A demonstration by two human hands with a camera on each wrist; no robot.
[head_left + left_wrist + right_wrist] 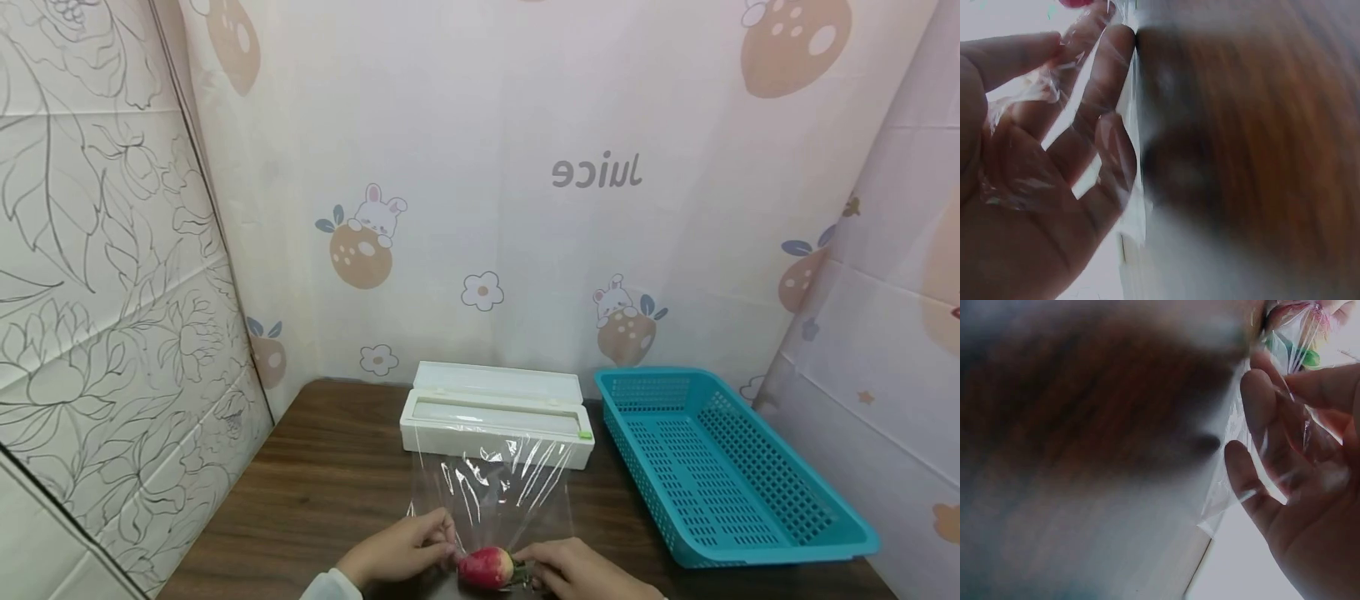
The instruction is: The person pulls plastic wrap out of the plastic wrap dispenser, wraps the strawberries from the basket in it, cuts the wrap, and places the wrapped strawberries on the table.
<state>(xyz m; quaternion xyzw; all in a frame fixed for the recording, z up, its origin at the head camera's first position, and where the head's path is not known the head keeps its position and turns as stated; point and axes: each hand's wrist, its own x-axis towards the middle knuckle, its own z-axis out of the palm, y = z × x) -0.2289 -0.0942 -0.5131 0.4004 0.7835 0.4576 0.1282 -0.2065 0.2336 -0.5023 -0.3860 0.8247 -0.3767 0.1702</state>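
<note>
A red radish (486, 568) with a pale yellow top and green stalks lies at the front edge of the view. Clear cling film (498, 492) stretches from the white film dispenser (487, 437) down to it. To the radish's left, my left hand (405, 548) pinches the film's edge between thumb and fingers. On the stalk side, my right hand (585, 571) pinches the film too. In the left wrist view, film (1029, 181) drapes over the palm and fingers. Crinkled film (1307, 434) also crosses the right fingers, close to the green stalks (1310, 358).
The dispenser's lid (498, 381) stands raised at the back, and a green slider (585, 434) sits at its right end. A blue plastic basket (693, 550) occupies the right side of the dark wooden table (300, 492). Patterned cloth walls (487, 225) enclose the table.
</note>
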